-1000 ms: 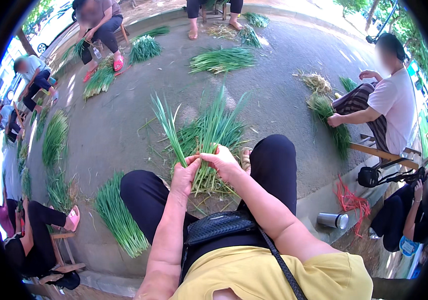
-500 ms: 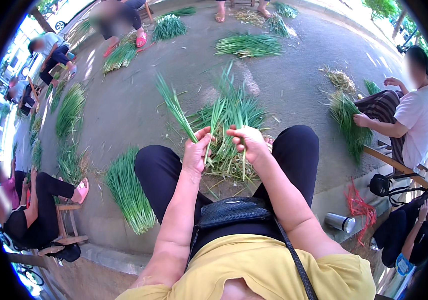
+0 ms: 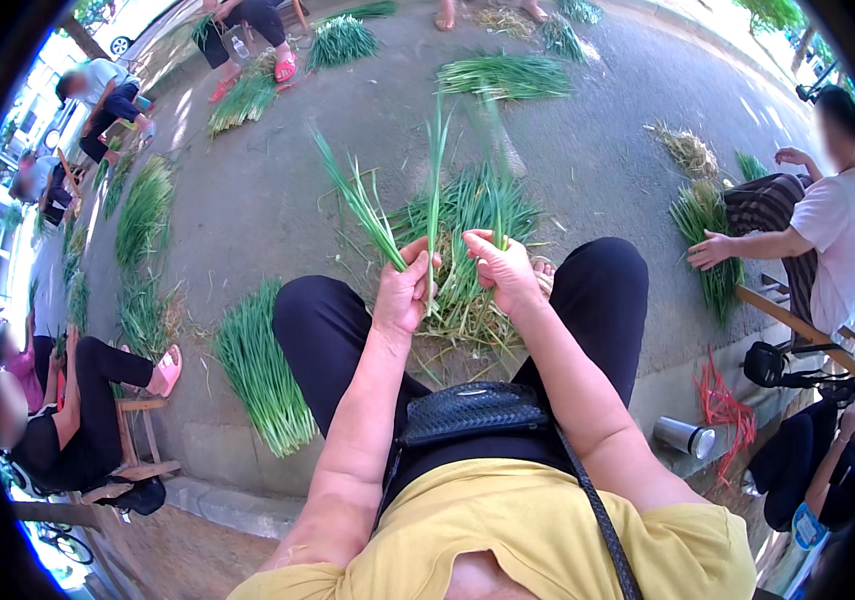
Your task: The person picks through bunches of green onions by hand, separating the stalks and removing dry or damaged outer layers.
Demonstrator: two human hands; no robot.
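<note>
My left hand (image 3: 406,290) is closed around a slanting bunch of green chives (image 3: 356,205). A few separate stalks (image 3: 436,185) stand upright at its thumb and fingertips. Just to the right, my right hand (image 3: 504,270) pinches some chives (image 3: 499,205), partly blurred, their lower ends hidden by the fingers. Both hands hover over a loose heap of chives (image 3: 523,212) on the ground between my knees. Pale, yellowish trimmings (image 3: 468,322) lie at its near side. Beside my left knee rests a neat pile of chives (image 3: 263,370) with the pale ends toward me.
Another chive pile (image 3: 505,77) lies ahead. A person in a white top (image 3: 833,225) sits at right by more chives (image 3: 703,225). Red ties (image 3: 723,415) and a steel flask (image 3: 685,437) are at lower right. Other people sit along the left beside chive rows (image 3: 145,210).
My left hand has shifted slightly right, and its separate stalks stand straighter. My right hand has moved a little up and right. The person at right has spread a hand over their chives.
</note>
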